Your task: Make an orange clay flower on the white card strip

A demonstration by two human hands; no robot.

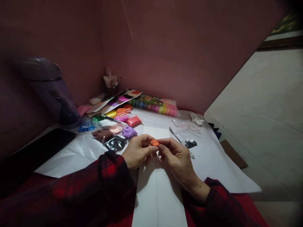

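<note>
A small orange piece of modelling clay (155,142) is pinched between both hands, above a long white paper strip (161,195). My left hand (139,151) grips its left side with thumb and forefinger. From the right, my right hand (177,157) holds the other side between thumb and fingertips. A thin wavy dark line (156,186) runs lengthwise along the strip below the hands. Just left of my left hand lie a bag of black clay (115,143) and a bag of purple clay (129,132).
Several bagged clays, including a red one (133,121), lie at the left. A fork (175,135) and a small black lump in plastic (190,143) lie right of the hands. Behind stands a pack of coloured clay (153,105); a purple bin (56,94) is far left.
</note>
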